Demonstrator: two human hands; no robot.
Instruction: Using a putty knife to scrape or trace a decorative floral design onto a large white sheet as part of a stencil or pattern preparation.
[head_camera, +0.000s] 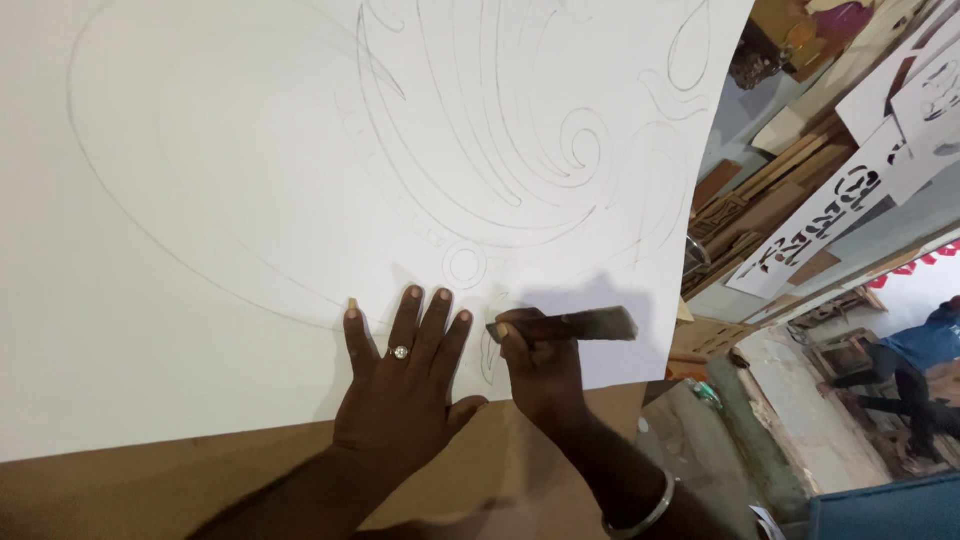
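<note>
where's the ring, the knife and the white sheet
ring (399, 352), head view, on its stone, on a left-hand finger
knife (590, 324), head view, mid-handle, in the right hand
white sheet (200, 330), head view, bare part left of the hands

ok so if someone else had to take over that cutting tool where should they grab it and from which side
Grip the cutting tool by its free handle end, which sticks out to the right of the right hand, coming in from the right. The working tip points left, next to the left hand pressed flat on the white sheet, so that side is crowded and probably sharp.
</note>
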